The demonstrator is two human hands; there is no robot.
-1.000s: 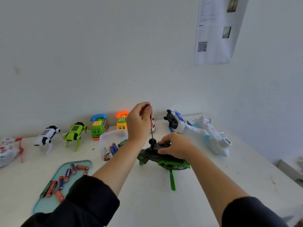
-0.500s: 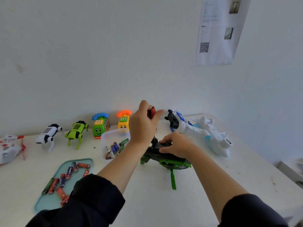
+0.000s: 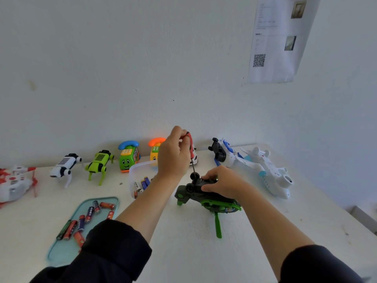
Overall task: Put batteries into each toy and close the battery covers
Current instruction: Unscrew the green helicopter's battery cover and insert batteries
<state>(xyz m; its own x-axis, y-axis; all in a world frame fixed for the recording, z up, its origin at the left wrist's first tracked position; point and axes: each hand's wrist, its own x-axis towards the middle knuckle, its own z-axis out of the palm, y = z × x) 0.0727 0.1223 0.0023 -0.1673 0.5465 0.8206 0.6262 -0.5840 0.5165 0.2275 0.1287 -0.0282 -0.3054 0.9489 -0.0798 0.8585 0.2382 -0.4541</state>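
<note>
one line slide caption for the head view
Left hand drives a screwdriver into the toy helicopter steadied by the right hand.

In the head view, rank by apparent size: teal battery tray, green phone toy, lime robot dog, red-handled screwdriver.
1. teal battery tray, though nearness to the camera inflates it
2. red-handled screwdriver, by length only, partly hidden in the left hand
3. green phone toy and lime robot dog: too alike to rank

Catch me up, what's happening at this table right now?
A person's left hand grips a red screwdriver, tip down on a dark green toy helicopter that the right hand steadies on the table. Loose batteries lie on a blue tray; other toys line the wall.
</note>
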